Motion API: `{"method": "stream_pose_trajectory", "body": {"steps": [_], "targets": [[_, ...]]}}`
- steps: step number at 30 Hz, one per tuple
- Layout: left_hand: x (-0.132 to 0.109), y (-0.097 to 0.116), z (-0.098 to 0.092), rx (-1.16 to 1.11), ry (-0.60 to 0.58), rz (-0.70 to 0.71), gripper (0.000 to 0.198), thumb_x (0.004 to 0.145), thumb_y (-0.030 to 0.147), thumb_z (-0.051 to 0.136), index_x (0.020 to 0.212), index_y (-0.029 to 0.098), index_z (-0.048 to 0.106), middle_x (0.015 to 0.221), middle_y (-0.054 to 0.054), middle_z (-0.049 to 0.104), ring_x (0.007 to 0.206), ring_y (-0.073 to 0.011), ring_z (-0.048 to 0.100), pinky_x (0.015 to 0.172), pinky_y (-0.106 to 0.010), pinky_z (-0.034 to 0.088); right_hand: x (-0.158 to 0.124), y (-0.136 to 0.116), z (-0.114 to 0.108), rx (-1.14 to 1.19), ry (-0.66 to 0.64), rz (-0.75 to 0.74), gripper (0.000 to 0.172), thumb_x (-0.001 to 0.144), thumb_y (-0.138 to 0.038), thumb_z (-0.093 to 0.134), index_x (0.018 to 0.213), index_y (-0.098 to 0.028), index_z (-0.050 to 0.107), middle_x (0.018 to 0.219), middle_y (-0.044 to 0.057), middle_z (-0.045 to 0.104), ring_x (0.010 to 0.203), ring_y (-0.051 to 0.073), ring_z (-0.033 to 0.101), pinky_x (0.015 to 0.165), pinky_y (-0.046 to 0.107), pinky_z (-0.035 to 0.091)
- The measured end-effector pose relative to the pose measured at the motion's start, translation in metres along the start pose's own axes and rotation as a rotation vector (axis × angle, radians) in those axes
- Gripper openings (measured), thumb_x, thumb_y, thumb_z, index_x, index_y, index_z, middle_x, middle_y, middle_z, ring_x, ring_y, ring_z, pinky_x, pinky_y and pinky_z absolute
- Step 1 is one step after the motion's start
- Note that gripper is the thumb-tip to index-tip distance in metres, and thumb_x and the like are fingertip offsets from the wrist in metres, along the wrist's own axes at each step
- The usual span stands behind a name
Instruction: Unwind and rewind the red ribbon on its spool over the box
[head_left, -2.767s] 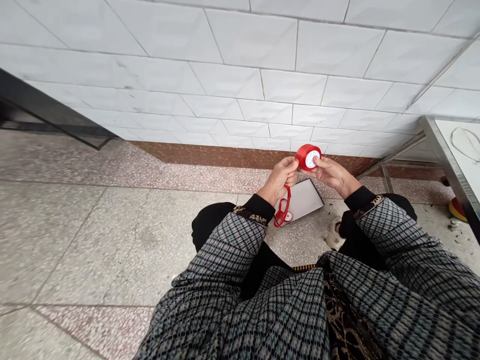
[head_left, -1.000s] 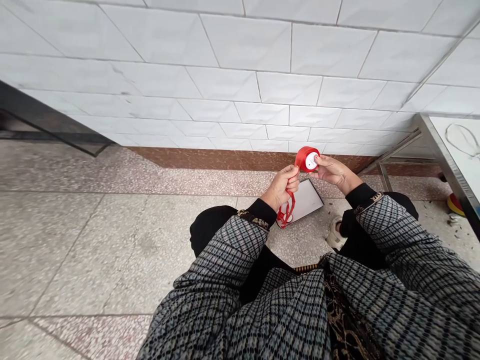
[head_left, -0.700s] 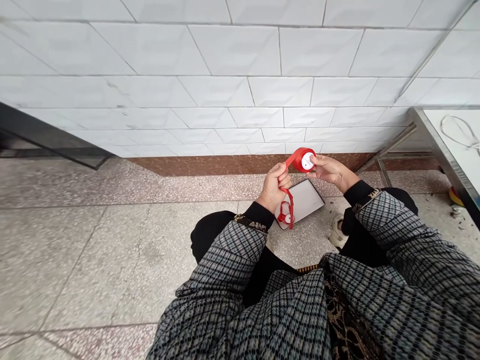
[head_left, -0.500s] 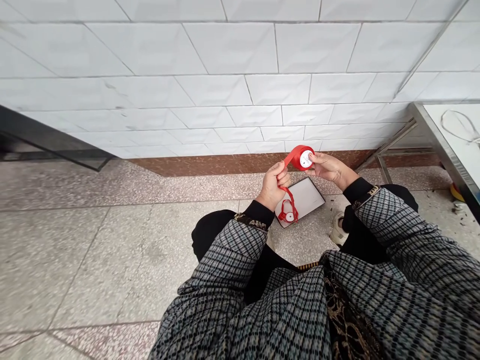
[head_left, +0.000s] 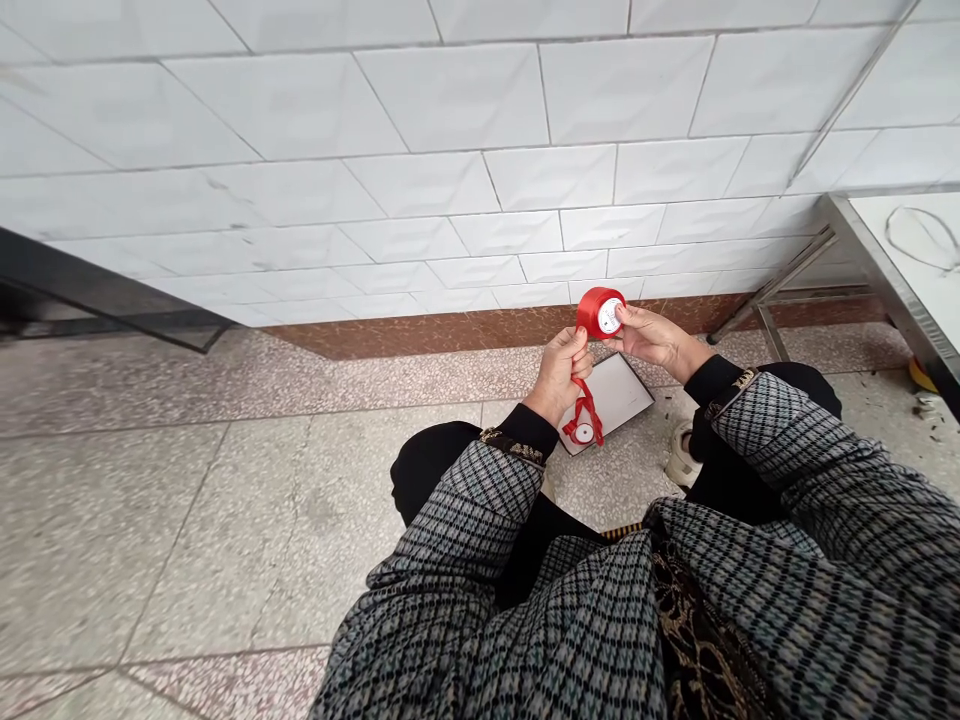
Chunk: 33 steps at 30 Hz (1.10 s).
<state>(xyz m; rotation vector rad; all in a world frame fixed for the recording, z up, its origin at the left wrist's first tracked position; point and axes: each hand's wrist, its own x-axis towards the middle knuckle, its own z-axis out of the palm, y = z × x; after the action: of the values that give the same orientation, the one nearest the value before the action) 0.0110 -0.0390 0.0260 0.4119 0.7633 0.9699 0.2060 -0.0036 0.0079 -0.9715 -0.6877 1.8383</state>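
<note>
My right hand [head_left: 655, 340] grips a spool of red ribbon [head_left: 595, 313] by its edge, thumb on the round white label. Close beside it on the left, my left hand [head_left: 561, 372] is closed on the ribbon's loose end, just below the spool. From under that fist a red ribbon tail [head_left: 586, 402] hangs down. At its lower end is a small spool with a white face [head_left: 583, 433], loosely wound with red ribbon. Behind it a shallow white tray with a dark rim [head_left: 619, 395] lies on the floor; whether the small spool rests in it I cannot tell.
A white tiled wall [head_left: 465, 100] with a brown skirting [head_left: 420, 333] rises in front. To the right stands a metal-framed table [head_left: 885, 270] with a loop of thin wire [head_left: 919, 238] on it. A dark panel [head_left: 97, 290] juts in at left.
My left hand has moved right and up toward the spool, so the stretch of ribbon between them has shortened. My right hand keeps its hold. The view has tilted slightly.
</note>
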Motion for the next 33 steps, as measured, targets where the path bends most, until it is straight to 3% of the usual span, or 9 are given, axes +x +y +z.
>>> {"method": "stream_pose_trajectory", "body": {"steps": [3,7,12,17,20,24,26,29,33], "targets": [[-0.002,0.000,0.001,0.002,0.008,0.037,0.037,0.092,0.028,0.096,0.097,0.022,0.059,0.056,0.016,0.034,0.042,-0.0018,0.021,0.044,-0.017,0.012,-0.001,0.001,0.002,0.030,-0.014,-0.008,0.056,0.063,-0.036,0.119,0.102,-0.025,0.079,0.101,0.001,0.087,0.100,0.020,0.079,0.092,0.032,0.063],[-0.003,0.000,0.000,0.001,-0.021,0.066,0.032,0.096,0.027,0.092,0.115,0.024,0.067,0.055,0.017,0.034,0.041,-0.0032,0.021,0.045,-0.018,0.014,-0.002,0.003,0.004,0.074,-0.035,-0.008,0.060,0.057,-0.038,0.121,0.101,-0.024,0.081,0.102,0.002,0.088,0.097,0.019,0.078,0.092,0.032,0.064],[-0.002,0.002,-0.006,0.020,-0.120,0.000,0.023,0.098,0.025,0.088,0.099,0.022,0.065,0.052,0.015,0.031,0.041,-0.0033,0.020,0.045,-0.017,0.013,-0.006,0.006,0.006,0.047,-0.052,0.011,0.055,0.065,-0.039,0.118,0.104,-0.025,0.083,0.106,0.003,0.088,0.102,0.022,0.079,0.095,0.034,0.066],[-0.001,0.013,-0.015,0.039,-0.130,-0.064,0.022,0.095,0.019,0.088,0.096,0.020,0.067,0.051,0.016,0.027,0.039,-0.0032,0.019,0.044,-0.017,0.012,-0.014,-0.007,0.006,-0.090,-0.137,0.033,0.054,0.070,-0.044,0.115,0.109,-0.023,0.084,0.111,0.006,0.088,0.104,0.024,0.079,0.096,0.037,0.068],[-0.001,0.018,-0.023,0.117,-0.163,-0.177,0.027,0.089,0.016,0.091,0.091,0.019,0.064,0.052,0.016,0.026,0.038,-0.0023,0.018,0.043,-0.017,0.009,-0.019,-0.026,0.003,-0.332,-0.240,-0.001,0.063,0.063,-0.030,0.115,0.119,-0.023,0.086,0.116,0.007,0.088,0.105,0.026,0.079,0.099,0.040,0.066],[-0.001,0.014,-0.029,0.259,-0.195,-0.310,0.032,0.083,0.015,0.096,0.089,0.017,0.065,0.054,0.017,0.029,0.038,-0.0003,0.018,0.044,-0.017,0.007,-0.021,-0.043,-0.002,-0.772,-0.339,-0.107,0.056,0.063,-0.013,0.107,0.115,-0.027,0.091,0.117,0.003,0.088,0.114,0.030,0.078,0.113,0.046,0.059],[-0.001,0.011,-0.029,0.294,-0.181,-0.291,0.031,0.082,0.017,0.098,0.093,0.016,0.069,0.054,0.016,0.032,0.039,0.0002,0.019,0.045,-0.017,0.007,-0.019,-0.045,-0.005,-0.916,-0.343,-0.170,0.049,0.063,-0.012,0.105,0.107,-0.030,0.093,0.109,-0.001,0.088,0.109,0.029,0.077,0.114,0.047,0.058],[-0.002,0.010,-0.027,0.298,-0.125,-0.173,0.034,0.084,0.022,0.100,0.103,0.016,0.073,0.055,0.015,0.036,0.040,-0.0005,0.022,0.045,-0.017,0.008,-0.017,-0.047,-0.011,-0.951,-0.278,-0.220,0.044,0.061,-0.012,0.106,0.098,-0.031,0.092,0.096,-0.004,0.085,0.097,0.025,0.074,0.106,0.043,0.061],[-0.004,0.015,-0.026,0.322,-0.075,-0.123,0.038,0.088,0.028,0.098,0.083,0.018,0.062,0.052,0.015,0.032,0.040,-0.0005,0.021,0.044,-0.016,0.010,-0.017,-0.051,-0.021,-0.800,-0.217,-0.141,0.039,0.065,-0.015,0.104,0.099,-0.027,0.091,0.093,-0.002,0.084,0.089,0.023,0.073,0.094,0.038,0.063]]}}
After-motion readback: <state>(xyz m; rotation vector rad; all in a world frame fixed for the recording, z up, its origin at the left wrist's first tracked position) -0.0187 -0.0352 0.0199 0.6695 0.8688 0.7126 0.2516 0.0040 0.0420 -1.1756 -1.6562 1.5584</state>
